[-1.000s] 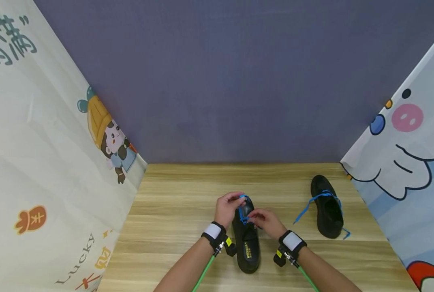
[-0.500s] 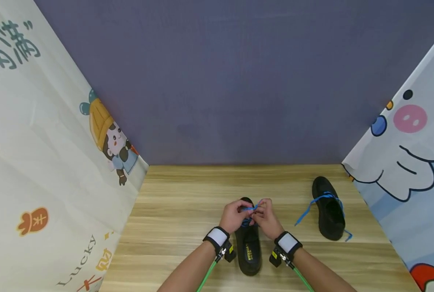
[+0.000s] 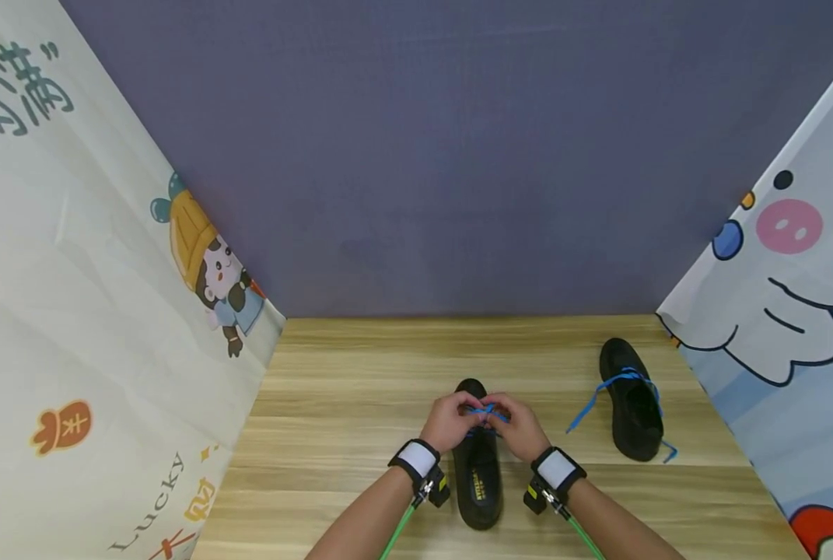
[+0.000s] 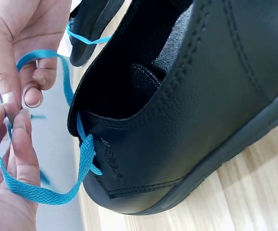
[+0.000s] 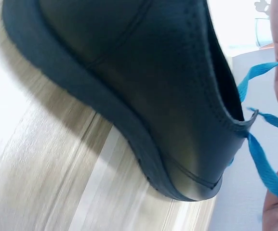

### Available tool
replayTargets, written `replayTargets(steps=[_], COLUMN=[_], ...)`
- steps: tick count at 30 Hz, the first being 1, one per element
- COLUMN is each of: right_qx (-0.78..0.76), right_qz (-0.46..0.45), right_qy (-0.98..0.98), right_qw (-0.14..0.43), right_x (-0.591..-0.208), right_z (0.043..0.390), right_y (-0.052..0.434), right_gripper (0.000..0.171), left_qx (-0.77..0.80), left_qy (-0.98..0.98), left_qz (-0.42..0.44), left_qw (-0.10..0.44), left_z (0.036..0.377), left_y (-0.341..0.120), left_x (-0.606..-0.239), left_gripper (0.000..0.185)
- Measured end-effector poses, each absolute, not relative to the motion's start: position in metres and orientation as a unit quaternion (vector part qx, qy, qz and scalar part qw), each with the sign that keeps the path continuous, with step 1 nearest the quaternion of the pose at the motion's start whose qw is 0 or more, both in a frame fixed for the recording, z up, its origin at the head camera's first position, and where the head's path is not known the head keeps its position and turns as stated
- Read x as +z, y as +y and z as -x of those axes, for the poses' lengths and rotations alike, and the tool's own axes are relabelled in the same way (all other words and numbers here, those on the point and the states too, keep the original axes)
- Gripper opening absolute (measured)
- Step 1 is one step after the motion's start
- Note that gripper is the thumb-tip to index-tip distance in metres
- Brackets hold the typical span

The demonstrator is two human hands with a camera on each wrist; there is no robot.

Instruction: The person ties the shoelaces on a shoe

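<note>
A black shoe with a gold-lettered insole lies at the middle of the table, toe pointing away from me. Over its front my left hand and right hand meet fingertip to fingertip. Both pinch the blue shoelace; in the left wrist view it makes loops that run from the shoe's throat up between the fingers. Seen from the right wrist, the lace leaves the tongue edge toward the fingers. Fingers hide just how the strands cross.
A second black shoe with a blue lace lies at the right, one lace end trailing left across the wooden table. A dark panel rises behind. Printed cloths flank both sides. Green cables run along the forearms.
My hands have come together over the shoe's front. The right hand first reached up beside the left, then lowered slightly; the lace is now drawn up between both hands' fingertips.
</note>
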State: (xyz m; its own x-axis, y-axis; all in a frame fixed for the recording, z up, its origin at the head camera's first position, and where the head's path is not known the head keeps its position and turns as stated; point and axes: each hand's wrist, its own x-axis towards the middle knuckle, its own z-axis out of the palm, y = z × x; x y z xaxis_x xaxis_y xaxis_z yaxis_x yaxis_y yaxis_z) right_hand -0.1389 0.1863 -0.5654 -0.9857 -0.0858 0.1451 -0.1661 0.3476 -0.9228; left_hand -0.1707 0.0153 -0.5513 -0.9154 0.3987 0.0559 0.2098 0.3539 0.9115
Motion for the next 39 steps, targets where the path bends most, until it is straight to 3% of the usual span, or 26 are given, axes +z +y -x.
replayTargets(steps=[12, 25, 39], right_qx=[0.439, 0.326, 0.379], right_qz=[-0.097, -0.182, -0.185], right_qy=[-0.890, -0.915, -0.905], right_qw=[0.075, 0.150, 0.042], right_x=[-0.559, -0.560, -0.556], right_z=[0.143, 0.144, 0.138], right_y=[0.192, 0.194, 0.202], right_gripper=[0.028, 0.010, 0.010], left_qx=[0.564, 0.585, 0.563], left_qy=[0.805, 0.788, 0.804], left_qz=[-0.168, -0.187, -0.183], left_qw=[0.075, 0.046, 0.056], left_z=[0.171, 0.172, 0.169], left_y=[0.014, 0.015, 0.017], left_x=[-0.552, -0.549, -0.552], left_gripper=[0.006, 0.005, 0.005])
